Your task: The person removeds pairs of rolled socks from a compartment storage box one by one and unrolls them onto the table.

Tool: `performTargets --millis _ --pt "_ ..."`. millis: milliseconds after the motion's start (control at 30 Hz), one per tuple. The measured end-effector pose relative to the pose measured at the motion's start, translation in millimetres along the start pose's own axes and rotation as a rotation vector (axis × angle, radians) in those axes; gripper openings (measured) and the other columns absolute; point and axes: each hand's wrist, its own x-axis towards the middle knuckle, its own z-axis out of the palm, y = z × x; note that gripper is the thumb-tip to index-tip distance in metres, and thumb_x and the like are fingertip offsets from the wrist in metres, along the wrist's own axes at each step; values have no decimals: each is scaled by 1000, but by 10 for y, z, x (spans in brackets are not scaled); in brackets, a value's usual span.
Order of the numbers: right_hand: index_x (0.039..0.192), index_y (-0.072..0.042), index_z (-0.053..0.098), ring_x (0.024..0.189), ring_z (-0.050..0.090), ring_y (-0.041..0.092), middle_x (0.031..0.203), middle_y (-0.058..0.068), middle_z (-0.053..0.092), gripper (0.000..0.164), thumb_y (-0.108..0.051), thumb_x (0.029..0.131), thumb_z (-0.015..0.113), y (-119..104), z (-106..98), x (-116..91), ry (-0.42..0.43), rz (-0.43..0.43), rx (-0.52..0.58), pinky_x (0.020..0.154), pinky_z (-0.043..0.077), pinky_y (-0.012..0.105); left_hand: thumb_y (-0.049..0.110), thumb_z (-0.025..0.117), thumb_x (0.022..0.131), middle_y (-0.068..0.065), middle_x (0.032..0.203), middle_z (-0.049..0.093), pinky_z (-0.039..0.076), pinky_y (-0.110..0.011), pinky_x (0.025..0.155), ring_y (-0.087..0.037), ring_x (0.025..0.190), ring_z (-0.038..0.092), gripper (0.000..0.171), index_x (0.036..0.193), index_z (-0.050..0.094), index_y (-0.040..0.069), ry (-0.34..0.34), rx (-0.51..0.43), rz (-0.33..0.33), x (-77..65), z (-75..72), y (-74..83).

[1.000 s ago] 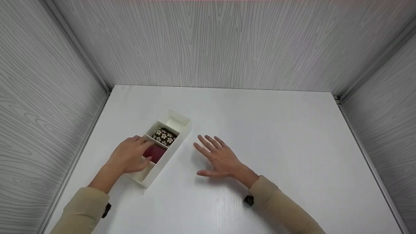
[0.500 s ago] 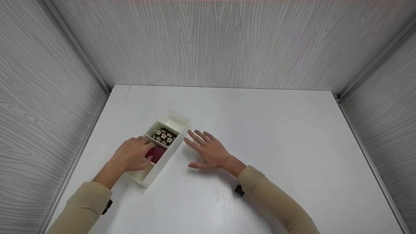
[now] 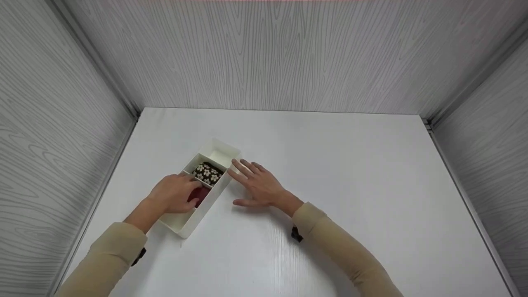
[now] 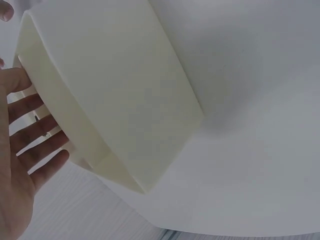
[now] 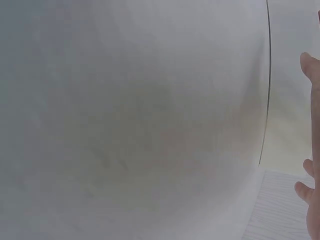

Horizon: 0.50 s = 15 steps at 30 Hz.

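Note:
A long white divided box (image 3: 206, 205) lies at a slant on the table. Folded dark cloth with pale flowers (image 3: 208, 173) fills one middle compartment. Beside it, toward the person, a dark red folded cloth (image 3: 201, 195) lies in another compartment, partly covered by my left hand (image 3: 174, 194). That hand reaches over the box, thumb and forefinger at the red cloth; its other fingers (image 4: 37, 131) look spread and nearly straight in the left wrist view. My right hand (image 3: 260, 185) is spread flat, its fingertips at the right rim by the flowered cloth.
The white table (image 3: 350, 185) is bounded by grey wood-grain panels (image 3: 268, 53) at the back and both sides. The box's far compartment (image 3: 222, 154) and near compartment (image 3: 176, 220) show bare white bottoms.
My right hand has moved left and away from the person, up to the box's rim. My left hand has shifted slightly right over the red cloth. The box stays nearly still.

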Motion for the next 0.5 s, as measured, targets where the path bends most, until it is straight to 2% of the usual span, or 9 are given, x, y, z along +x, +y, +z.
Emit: performTargets --millis 167,367,500 --pt "171 -23 15 166 19 27 180 7 13 94 -77 99 44 15 -20 63 -20 2 -15 133 27 44 29 76 85 -14 100 73 59 -50 74 -31 85 68 31 110 75 9 -47 -25 -19 41 -28 -17" --pt "171 -25 14 164 28 27 180 9 13 94 -76 99 46 15 -33 93 -21 -4 19 127 37 45 33 78 87 -13 100 74 59 -50 75 -29 86 68 33 110 76 9 -87 -35 -21 76 -59 -48" --pt "171 -26 15 165 24 29 179 8 15 92 -75 100 45 22 -44 101 -23 -12 -2 129 35 45 35 78 88 -13 103 74 59 -49 79 -28 88 67 36 113 75 9 -132 -59 -39 92 -71 -65"
